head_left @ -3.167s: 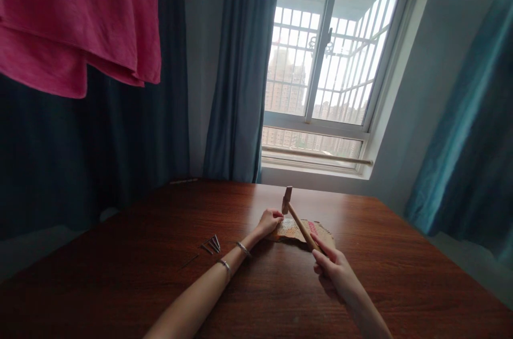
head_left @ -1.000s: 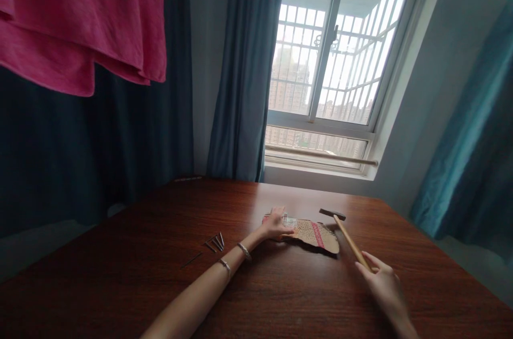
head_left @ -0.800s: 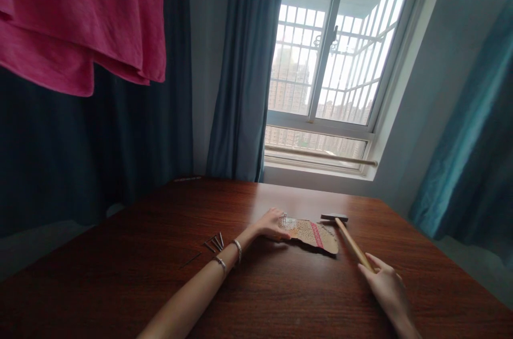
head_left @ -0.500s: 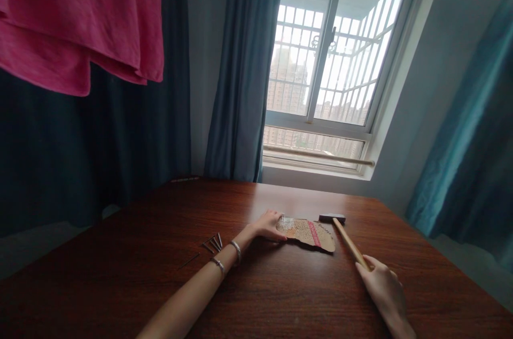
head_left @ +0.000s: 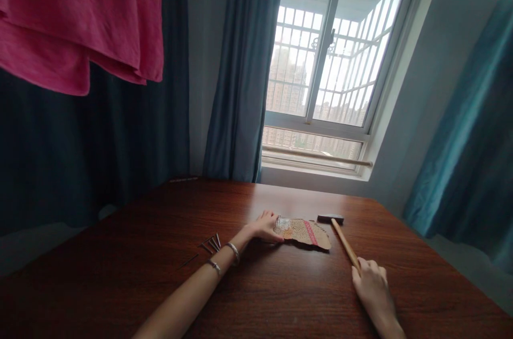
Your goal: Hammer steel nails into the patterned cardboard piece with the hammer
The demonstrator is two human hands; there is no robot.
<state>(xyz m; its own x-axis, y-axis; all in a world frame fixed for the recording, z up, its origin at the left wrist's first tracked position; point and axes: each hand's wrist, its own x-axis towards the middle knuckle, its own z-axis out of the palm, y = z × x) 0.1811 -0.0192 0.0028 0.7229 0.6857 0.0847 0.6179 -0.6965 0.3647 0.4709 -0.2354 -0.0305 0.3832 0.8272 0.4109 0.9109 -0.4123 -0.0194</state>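
Observation:
A brown cardboard piece [head_left: 306, 232] with dotted patterns and a pink stripe lies on the dark wooden table [head_left: 256, 296]. My left hand [head_left: 262, 226] holds its left edge, fingers curled beside a few nails [head_left: 280, 220] that stand in the cardboard. Two bracelets sit on that wrist. To the right of the cardboard, a hammer [head_left: 343, 243] lies flat on the table, its metal head pointing away from me. My right hand [head_left: 371, 285] is curled over the near end of its wooden handle.
Several loose nails [head_left: 211, 244] lie on the table left of my left forearm, with a single one [head_left: 188, 261] nearer to me. Blue curtains [head_left: 240, 71] frame a barred window [head_left: 328, 61] behind the table. A pink cloth [head_left: 80, 13] hangs at the upper left.
The hammer was raised over the nail by my left hand. My right hand has since swung it rightward and laid it flat beside the cardboard. My left hand stays at the cardboard's left edge.

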